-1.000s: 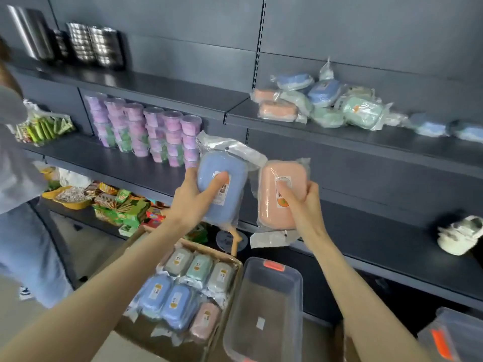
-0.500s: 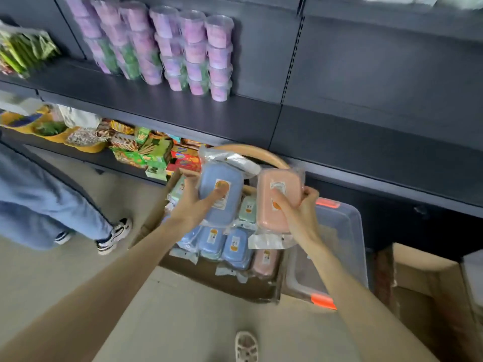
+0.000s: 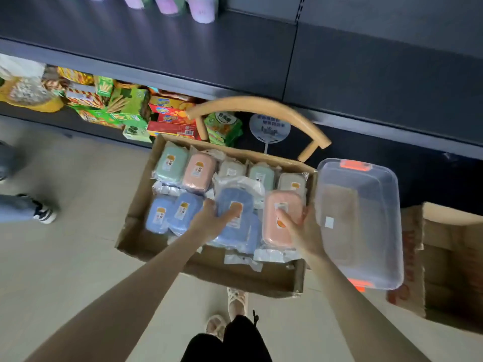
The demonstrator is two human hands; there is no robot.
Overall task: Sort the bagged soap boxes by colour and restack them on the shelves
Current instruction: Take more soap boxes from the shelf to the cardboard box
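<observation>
My left hand [image 3: 212, 222] grips a bagged blue soap box [image 3: 236, 205], thumb across its label, low over the cardboard box [image 3: 146, 197]. My right hand [image 3: 303, 231] grips a bagged pink soap box [image 3: 281, 220] just right of it, by the carton's right wall. Inside the carton lie several more bagged soap boxes: green [image 3: 171, 163] and pink [image 3: 199, 172] at the back left, two blue [image 3: 159, 214] at the front left, pale ones [image 3: 261, 173] at the back right.
A clear plastic tub [image 3: 360, 223] with orange clasps sits right of the carton. A wooden chair back [image 3: 261, 111] arches behind it. Dark shelves [image 3: 183, 56] stand ahead, snack boxes [image 3: 167, 116] on the lowest. A brown carton [image 3: 449, 257] is far right. Another person's shoe [image 3: 44, 214] is at left.
My view has tipped down from the shelves to the floor carton. Both hands came down with the blue and pink boxes, from shelf height to just above the carton's contents.
</observation>
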